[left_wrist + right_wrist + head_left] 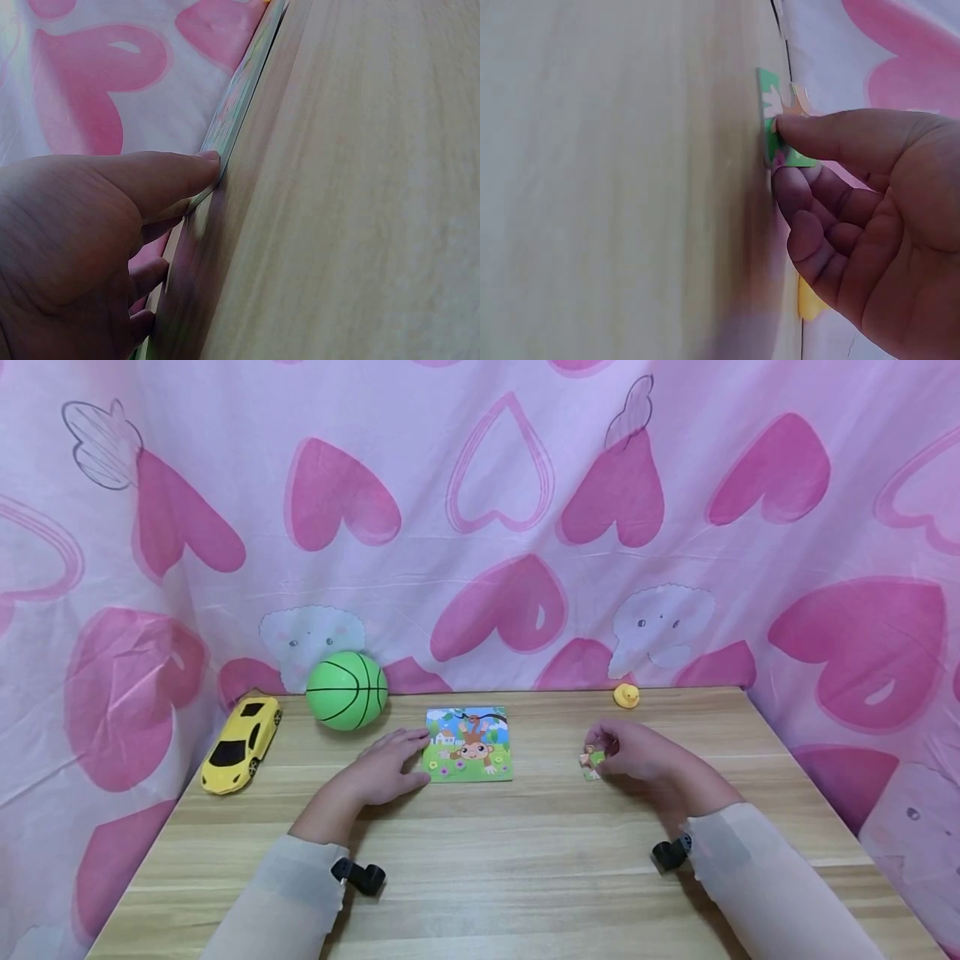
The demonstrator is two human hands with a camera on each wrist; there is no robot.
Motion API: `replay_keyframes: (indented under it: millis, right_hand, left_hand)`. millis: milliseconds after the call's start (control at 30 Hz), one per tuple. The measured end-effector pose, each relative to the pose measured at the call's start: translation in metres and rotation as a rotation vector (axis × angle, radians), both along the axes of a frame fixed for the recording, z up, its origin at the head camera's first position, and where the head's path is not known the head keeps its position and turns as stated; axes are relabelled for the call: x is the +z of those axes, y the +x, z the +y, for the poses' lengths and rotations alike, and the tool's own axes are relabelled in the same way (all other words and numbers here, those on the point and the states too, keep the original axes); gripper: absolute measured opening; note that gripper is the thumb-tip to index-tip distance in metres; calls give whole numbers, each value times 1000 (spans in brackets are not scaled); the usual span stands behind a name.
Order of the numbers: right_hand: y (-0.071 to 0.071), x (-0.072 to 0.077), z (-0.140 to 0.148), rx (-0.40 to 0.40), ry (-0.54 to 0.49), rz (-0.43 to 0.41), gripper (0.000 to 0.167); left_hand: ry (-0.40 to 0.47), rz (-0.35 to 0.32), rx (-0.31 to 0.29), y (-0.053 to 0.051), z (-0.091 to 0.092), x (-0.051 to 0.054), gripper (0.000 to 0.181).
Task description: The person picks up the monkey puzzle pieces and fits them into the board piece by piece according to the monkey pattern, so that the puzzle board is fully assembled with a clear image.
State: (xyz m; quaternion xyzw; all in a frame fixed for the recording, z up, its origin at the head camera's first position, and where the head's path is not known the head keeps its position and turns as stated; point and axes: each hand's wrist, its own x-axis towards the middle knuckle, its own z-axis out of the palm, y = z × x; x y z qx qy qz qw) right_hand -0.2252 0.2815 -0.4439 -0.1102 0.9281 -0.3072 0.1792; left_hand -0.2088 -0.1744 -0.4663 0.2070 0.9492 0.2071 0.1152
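A monkey picture puzzle (468, 745) lies flat in the middle of the table. My left hand (390, 766) rests at its left side, thumb and fingers touching the edge; in the left wrist view, the thumb of the left hand (97, 217) lies along the puzzle's edge (225, 135). To the right of the puzzle, my right hand (637, 752) pinches a jigsaw piece (592, 762) between thumb and fingers. In the right wrist view, this green jigsaw piece (769, 112) with a pale shape stands tilted up close to the tabletop, partly hidden by the right hand (877, 217).
On the left stand a yellow toy car (240, 745) and a green ball (347, 691) with black lines. A small yellow rubber duck (626, 696) sits at the back right. Behind the wooden table (480, 877) hangs a pink heart-patterned curtain (420, 577).
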Motion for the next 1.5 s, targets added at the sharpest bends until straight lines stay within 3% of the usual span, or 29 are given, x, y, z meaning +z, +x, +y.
replay_keyframes:
  millis: [133, 433, 767, 1500]
  right_hand:
    - [-4, 2, -8, 4, -25, 7, 20]
    - [-14, 4, -44, -4, -148, 13, 22]
    - [-17, 8, -89, 67, -261, 25, 25]
    - [-26, -6, -136, 77, -342, -28, 25]
  left_hand:
    - [2, -3, 1, 1, 0, 0, 72]
    - [13, 5, -7, 2, 1, 3, 72]
    - [11, -3, -1, 1, 1, 2, 72]
    - [3, -8, -1, 2, 2, 5, 72]
